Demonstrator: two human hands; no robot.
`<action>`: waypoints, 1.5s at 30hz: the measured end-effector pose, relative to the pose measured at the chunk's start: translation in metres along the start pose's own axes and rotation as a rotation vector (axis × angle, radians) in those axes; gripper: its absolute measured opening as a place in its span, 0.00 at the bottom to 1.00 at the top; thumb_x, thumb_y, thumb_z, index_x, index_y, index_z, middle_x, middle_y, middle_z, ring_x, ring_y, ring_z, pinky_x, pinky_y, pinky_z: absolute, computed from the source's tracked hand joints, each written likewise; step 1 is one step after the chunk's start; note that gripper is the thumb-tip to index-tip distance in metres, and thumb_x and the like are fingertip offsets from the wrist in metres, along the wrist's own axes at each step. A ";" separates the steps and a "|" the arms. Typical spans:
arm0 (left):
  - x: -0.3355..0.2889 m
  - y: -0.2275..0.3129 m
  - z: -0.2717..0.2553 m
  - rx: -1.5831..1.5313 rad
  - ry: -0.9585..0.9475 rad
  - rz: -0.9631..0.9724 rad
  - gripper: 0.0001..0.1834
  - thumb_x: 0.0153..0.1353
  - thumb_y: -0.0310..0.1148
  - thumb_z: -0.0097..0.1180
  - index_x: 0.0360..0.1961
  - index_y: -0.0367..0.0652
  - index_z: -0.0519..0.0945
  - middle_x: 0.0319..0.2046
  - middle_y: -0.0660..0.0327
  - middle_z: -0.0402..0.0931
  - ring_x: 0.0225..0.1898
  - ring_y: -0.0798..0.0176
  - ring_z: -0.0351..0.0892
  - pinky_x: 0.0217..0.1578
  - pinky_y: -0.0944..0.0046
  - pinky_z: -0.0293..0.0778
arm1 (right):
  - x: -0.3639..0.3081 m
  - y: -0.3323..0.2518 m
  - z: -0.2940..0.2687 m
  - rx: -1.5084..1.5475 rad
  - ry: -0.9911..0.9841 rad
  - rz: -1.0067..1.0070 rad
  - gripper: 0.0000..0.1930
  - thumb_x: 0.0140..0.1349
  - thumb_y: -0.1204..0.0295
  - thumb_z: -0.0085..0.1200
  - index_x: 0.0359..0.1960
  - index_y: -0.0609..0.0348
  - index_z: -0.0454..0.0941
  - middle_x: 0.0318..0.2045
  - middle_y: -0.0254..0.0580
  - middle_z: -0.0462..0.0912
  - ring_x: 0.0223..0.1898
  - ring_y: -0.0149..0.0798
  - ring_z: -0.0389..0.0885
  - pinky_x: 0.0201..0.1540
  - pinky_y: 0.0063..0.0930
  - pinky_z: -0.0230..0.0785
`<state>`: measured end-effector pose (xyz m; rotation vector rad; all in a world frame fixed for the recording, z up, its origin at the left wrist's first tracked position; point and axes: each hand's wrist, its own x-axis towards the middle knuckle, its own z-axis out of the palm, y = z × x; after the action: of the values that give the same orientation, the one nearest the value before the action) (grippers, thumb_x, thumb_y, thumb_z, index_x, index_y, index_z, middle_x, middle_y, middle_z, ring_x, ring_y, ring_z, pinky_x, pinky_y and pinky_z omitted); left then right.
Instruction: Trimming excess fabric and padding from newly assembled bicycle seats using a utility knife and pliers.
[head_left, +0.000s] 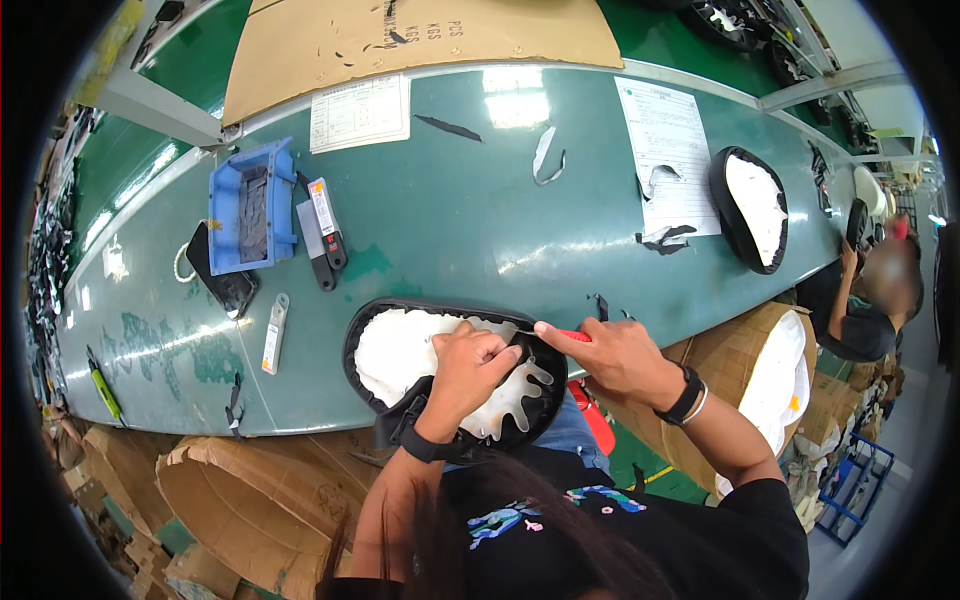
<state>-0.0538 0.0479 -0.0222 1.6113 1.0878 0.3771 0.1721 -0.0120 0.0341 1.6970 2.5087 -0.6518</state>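
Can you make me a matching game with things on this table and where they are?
Things:
1. blue tray
2. paper sheet
3. red-handled tool
4. yellow pen

Places:
A. in the right hand
B. far left edge of the table
C. right side, by a second black seat
D. left side, by the box cutters

Pairs: 1-D, 2-C, 3-A, 4-B

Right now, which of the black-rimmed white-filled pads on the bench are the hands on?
The near pad at the bench's front edge: left hand presses its white inside, right hand holds a red-handled tool. The other pad lies untouched far right.
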 end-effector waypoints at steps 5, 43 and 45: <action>-0.003 0.006 -0.044 -0.446 -0.286 0.186 0.19 0.51 0.31 0.64 0.12 0.38 0.67 0.14 0.65 0.59 0.26 0.64 0.58 0.34 0.59 0.58 | -0.032 -0.034 0.022 0.036 -0.028 0.261 0.37 0.59 0.75 0.48 0.71 0.34 0.54 0.24 0.48 0.70 0.18 0.47 0.74 0.16 0.40 0.64; -0.027 0.002 -0.119 -0.394 0.114 0.302 0.13 0.53 0.22 0.55 0.16 0.38 0.65 0.46 0.51 0.78 0.54 0.51 0.76 0.54 0.55 0.68 | 0.030 0.010 -0.019 -0.154 -0.065 0.056 0.32 0.58 0.72 0.50 0.65 0.25 0.64 0.18 0.37 0.73 0.14 0.41 0.74 0.14 0.35 0.58; -0.015 0.025 -0.095 -0.502 -0.016 0.078 0.10 0.51 0.22 0.54 0.17 0.39 0.70 0.37 0.56 0.80 0.49 0.60 0.76 0.46 0.59 0.71 | 0.042 0.015 -0.017 -0.181 -0.089 0.002 0.32 0.58 0.72 0.51 0.65 0.24 0.64 0.17 0.37 0.73 0.14 0.40 0.73 0.15 0.34 0.57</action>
<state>-0.1188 0.0932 0.0372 1.2072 0.8350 0.6331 0.1723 0.0364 0.0338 1.5733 2.4220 -0.4725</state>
